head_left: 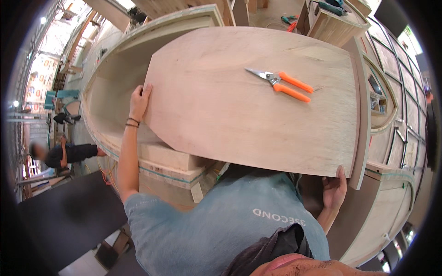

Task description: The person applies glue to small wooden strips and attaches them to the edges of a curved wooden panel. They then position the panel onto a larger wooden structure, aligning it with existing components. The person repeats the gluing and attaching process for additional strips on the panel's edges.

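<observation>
A broad plywood panel (207,106) with angled corners at its left end lies in front of me, partly over a curved wooden box. My left hand (139,102) grips the panel's left edge, thumb on the upper face and the other fingers round the rim. At the near right corner my right hand (334,189) closes on the edge, its thumb up against the board and some fingers hidden below. On top of the panel rests a pair of snips (275,82) with orange handles, blades pointing left; neither hand touches it.
The curved box's wall (99,108) reaches round on the left, with a wooden block (168,155) near me. A long strip board (361,115) stands along the panel's right end. Another curved cabinet (384,207) is at lower right. A person (69,154) is at far left.
</observation>
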`<move>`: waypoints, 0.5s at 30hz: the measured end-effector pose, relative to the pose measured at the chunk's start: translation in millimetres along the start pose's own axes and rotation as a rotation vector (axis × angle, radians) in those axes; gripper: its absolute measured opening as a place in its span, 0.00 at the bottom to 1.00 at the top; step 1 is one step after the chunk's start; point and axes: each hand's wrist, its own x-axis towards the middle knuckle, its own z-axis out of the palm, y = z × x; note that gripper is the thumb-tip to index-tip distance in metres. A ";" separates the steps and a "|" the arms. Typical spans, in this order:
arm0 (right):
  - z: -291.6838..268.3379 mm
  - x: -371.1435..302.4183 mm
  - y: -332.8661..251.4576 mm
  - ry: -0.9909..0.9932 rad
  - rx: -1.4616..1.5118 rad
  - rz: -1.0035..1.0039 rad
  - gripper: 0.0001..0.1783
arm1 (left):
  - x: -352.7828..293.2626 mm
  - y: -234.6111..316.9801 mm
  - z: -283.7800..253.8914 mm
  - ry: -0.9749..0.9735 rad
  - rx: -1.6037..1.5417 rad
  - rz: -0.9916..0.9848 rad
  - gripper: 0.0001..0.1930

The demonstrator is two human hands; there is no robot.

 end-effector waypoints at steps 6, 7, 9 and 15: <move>-25.3 1.6 -6.4 -0.066 -0.057 -0.009 0.17 | 0.8 3.8 6.6 -0.054 -0.125 0.078 0.30; -27.9 0.6 -6.3 -0.077 -0.043 -0.033 0.17 | 4.5 13.8 13.4 -0.081 -0.134 0.024 0.31; -22.4 1.7 -7.9 -0.084 -0.032 -0.025 0.16 | -6.7 16.1 6.1 -0.042 -0.143 -0.030 0.34; -26.9 8.3 -8.1 -0.162 -0.029 -0.057 0.16 | -15.9 21.7 3.0 -0.005 -0.138 -0.057 0.39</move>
